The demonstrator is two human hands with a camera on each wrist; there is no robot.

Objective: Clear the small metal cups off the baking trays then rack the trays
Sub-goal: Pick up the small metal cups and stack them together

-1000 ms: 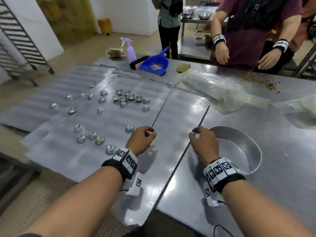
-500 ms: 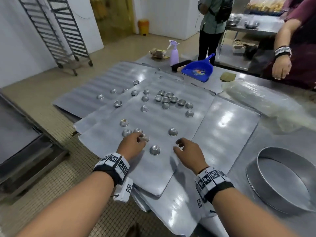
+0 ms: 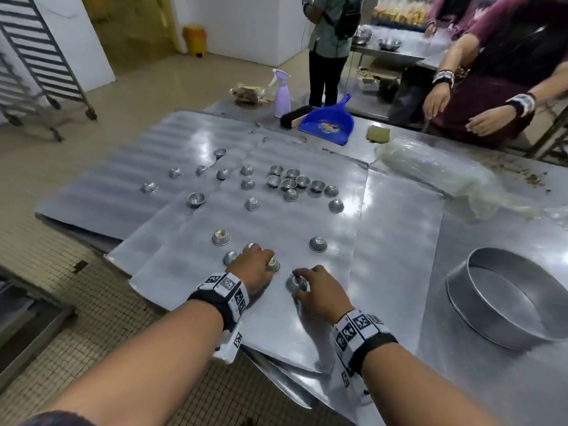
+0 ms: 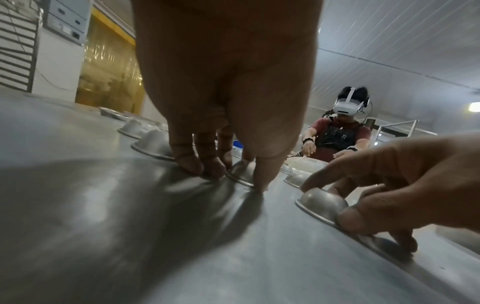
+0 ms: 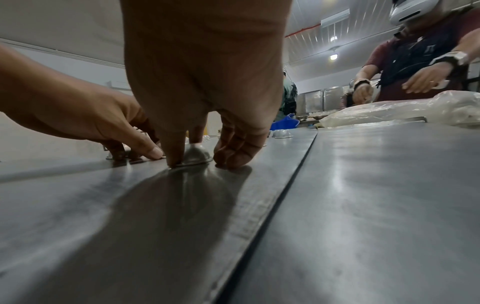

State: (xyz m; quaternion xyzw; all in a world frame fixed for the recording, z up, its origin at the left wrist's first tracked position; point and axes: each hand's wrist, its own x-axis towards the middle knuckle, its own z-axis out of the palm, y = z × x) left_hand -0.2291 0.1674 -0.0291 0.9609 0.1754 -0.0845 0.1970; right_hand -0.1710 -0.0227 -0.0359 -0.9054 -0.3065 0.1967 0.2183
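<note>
Several small metal cups [image 3: 289,183] lie upside down on overlapping flat baking trays [image 3: 289,222] on a steel table. My left hand [image 3: 261,262] is down on the near group, thumb and fingers pinching one cup [image 4: 240,171], with another cup [image 3: 231,257] just to its left. My right hand [image 3: 302,282] grips a separate cup [image 3: 293,284] close by, thumb on one side and fingers on the other [image 5: 196,157]. In the left wrist view that right hand [image 4: 363,205] pinches its cup [image 4: 322,202]. Both cups sit on the tray.
A round cake tin [image 3: 504,327] stands at my right. A plastic bag [image 3: 430,173], blue dustpan [image 3: 329,124] and spray bottle [image 3: 282,96] lie at the far side. Another person's hands [image 3: 485,121] hover far right. A wheeled tray rack [image 3: 40,66] stands far left.
Both hands left the tray edges and moved left to the near cups. The left hand settled on its cup; the right hand came down and closed round the single cup.
</note>
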